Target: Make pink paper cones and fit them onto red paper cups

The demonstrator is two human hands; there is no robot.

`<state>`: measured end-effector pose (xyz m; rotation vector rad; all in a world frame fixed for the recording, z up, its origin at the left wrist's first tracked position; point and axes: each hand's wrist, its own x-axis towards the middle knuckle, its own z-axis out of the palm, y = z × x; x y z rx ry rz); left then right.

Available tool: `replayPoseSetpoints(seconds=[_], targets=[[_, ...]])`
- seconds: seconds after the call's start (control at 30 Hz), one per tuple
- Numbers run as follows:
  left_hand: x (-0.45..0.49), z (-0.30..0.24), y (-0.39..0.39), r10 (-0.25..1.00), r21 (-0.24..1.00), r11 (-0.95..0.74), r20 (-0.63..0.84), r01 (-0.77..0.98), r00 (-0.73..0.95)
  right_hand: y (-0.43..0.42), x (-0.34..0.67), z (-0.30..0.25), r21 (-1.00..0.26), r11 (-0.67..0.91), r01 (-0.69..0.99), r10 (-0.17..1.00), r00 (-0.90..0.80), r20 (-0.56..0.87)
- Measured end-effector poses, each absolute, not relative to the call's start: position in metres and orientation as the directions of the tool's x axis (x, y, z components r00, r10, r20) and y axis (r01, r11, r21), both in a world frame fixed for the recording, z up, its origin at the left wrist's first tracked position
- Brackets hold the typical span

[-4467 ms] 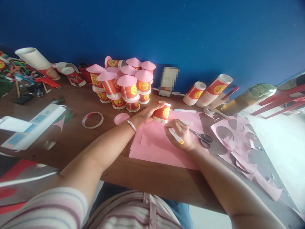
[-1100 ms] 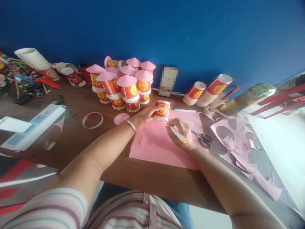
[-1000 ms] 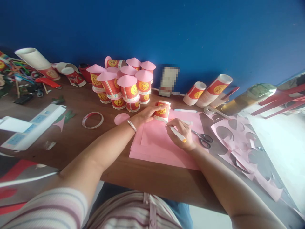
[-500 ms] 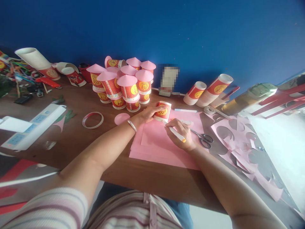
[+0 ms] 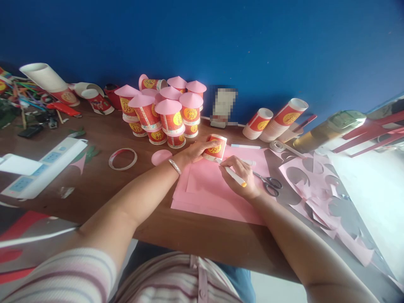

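Note:
My left hand (image 5: 196, 150) grips a red paper cup (image 5: 216, 147) turned upside down on a stack of pink paper sheets (image 5: 208, 189). The fingers of my right hand (image 5: 241, 176) are closed round a white marker with an orange end (image 5: 232, 174). Its tip rests on the paper at the cup's rim. Scissors (image 5: 269, 182) lie just right of that hand.
A cluster of red cups with pink cone lids (image 5: 164, 110) stands behind. Stacked cups (image 5: 280, 115) lie at the right by a tape roll (image 5: 277, 146). Cut pink scraps (image 5: 318, 189) cover the right side. A tape ring (image 5: 123, 158), a pink disc (image 5: 160, 157) and a power strip (image 5: 41, 166) lie left.
The cup has turned and tilted slightly under my left hand. My right hand with the marker has shifted a little around the cup's rim.

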<state>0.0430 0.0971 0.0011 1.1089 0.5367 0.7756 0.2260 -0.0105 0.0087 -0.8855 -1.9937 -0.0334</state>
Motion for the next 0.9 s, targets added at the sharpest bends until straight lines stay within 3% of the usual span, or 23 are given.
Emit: replayPoseSetpoints(seconds=[0.9], targets=[[0.0426, 0.0049, 0.0947, 0.782, 0.939, 0.207, 0.009, -0.274, 0.623, -0.0105, 0.2261, 0.0102, -0.302, 0.682, 0.665, 0.601, -0.276, 0.75]])
